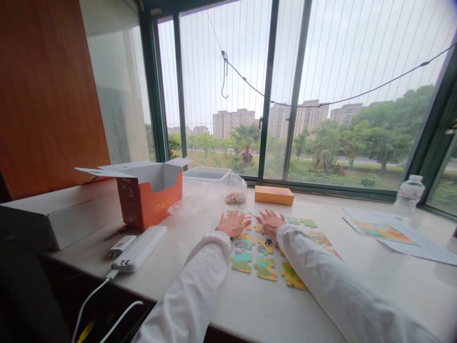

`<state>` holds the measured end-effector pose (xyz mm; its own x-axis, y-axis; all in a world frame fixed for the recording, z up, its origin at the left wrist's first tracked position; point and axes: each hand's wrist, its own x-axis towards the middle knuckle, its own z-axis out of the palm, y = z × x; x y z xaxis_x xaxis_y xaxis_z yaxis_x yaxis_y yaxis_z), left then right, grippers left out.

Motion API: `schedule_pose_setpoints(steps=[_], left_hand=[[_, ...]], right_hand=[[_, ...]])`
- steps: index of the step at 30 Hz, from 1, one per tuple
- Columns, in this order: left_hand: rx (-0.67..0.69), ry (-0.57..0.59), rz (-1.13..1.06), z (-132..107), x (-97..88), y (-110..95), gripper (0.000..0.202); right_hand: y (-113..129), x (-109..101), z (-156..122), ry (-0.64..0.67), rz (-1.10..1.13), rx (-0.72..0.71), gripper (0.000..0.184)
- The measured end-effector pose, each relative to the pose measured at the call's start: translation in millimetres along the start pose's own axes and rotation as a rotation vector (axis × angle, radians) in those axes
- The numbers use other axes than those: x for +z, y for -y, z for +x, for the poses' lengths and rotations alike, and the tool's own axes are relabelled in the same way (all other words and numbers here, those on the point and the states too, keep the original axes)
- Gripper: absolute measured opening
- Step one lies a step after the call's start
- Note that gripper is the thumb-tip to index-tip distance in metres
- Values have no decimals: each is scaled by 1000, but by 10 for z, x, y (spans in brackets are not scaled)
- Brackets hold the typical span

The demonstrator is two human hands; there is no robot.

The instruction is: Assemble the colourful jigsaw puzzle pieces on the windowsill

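Both of my arms, in white sleeves, reach out over a pale countertop. My left hand lies flat with fingers spread on loose colourful puzzle pieces. My right hand rests flat beside it, fingers stretched out, on the same scatter of pieces. Several more pieces lie to the right of my right hand. Neither hand grips anything.
An open orange and white box stands at the left, with a white power bank and cables in front. A small orange box and a clear bag sit by the window. A printed sheet and a water bottle are at the right.
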<state>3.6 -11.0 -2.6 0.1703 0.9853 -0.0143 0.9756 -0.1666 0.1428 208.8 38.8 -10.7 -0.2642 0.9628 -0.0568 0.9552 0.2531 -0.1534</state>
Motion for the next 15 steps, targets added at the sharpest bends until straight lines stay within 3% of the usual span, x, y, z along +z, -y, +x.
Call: schedule_pose_setpoints(steps=[9,15], left_hand=[[-34,-59,24,54,58,91,70],[-62,-31,-33,-27,-32,25,77]], right_hand=[[325,192,211,-14,57,-5,66],[136,70,164,-31,56,56,64]])
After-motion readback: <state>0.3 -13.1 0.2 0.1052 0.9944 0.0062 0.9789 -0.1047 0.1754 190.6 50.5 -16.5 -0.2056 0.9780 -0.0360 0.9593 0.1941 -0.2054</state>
